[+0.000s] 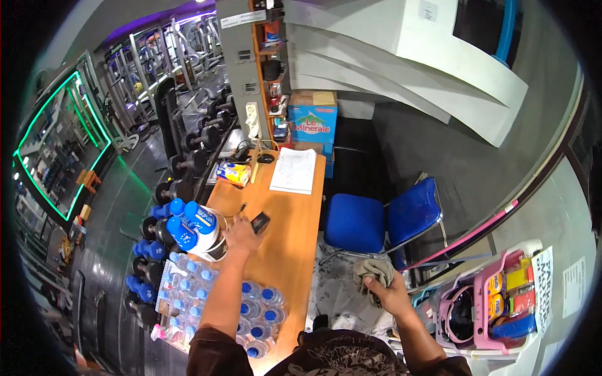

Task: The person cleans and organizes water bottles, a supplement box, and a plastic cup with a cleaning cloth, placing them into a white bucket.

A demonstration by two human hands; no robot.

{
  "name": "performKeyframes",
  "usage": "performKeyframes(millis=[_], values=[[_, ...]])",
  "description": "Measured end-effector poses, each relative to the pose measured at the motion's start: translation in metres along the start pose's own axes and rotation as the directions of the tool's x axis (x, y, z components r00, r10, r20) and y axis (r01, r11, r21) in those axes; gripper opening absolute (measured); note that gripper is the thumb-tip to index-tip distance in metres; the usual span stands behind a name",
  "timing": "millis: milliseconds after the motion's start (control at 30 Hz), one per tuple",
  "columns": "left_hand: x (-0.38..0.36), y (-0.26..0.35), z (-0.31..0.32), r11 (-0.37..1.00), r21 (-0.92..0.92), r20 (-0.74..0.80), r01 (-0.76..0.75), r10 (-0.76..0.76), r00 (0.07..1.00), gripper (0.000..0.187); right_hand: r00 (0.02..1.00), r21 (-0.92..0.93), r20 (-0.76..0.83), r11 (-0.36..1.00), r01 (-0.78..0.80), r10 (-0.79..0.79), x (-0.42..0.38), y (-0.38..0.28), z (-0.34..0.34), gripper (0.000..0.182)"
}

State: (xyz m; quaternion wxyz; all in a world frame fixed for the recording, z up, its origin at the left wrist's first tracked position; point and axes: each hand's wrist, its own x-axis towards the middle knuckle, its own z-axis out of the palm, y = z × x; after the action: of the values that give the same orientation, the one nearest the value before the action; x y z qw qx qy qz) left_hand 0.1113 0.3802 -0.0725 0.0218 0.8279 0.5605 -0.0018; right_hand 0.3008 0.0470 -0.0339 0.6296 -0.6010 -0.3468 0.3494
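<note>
My left hand (242,235) reaches over the wooden table, its fingers and thumb closed on a small black box (259,222) at or just above the tabletop. Directly left of that hand stands a white container (216,245) with several blue-labelled bottles (199,219) in it. My right hand (390,294) is off the table's right side, wrapped round a crumpled grey-brown cloth (372,281). Under and beside my left forearm are packs of clear water bottles (256,311) with blue caps.
On the wooden table (288,232) lie written paper sheets (293,170), a yellow packet (234,173) and a black mouse (266,158). A blue chair (355,222) stands to the right. Dumbbells (188,164) line the left side; a pink basket (495,301) sits at lower right.
</note>
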Motion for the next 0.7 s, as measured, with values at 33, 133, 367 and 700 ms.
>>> performKeyframes(millis=[33, 133, 367, 700], values=[[0.003, 0.002, -0.002, 0.982, -0.162, -0.034, -0.096, 0.092, 0.995, 0.057, 1.0, -0.004, -0.02, 1.0, 0.019, -0.019, -0.003, 0.001, -0.006, 0.036], [0.008, 0.034, -0.015, 0.767, -0.554, -0.155, -0.323, 0.286, 0.946, 0.056, 0.988, -0.051, -0.096, 0.992, 0.115, -0.12, -0.015, -0.01, -0.03, 0.039], [-0.069, 0.196, 0.02, 0.671, -0.643, -0.178, -0.368, 0.336, 0.925, 0.049, 0.907, 0.045, -0.414, 0.993, 0.108, -0.08, -0.022, 0.029, -0.126, 0.04], [-0.198, 0.263, 0.195, 0.479, -0.877, 0.248, -0.039, 0.52, 0.817, 0.037, 0.729, 0.297, -0.584, 0.93, -0.216, 0.356, -0.167, 0.186, -0.215, 0.035]])
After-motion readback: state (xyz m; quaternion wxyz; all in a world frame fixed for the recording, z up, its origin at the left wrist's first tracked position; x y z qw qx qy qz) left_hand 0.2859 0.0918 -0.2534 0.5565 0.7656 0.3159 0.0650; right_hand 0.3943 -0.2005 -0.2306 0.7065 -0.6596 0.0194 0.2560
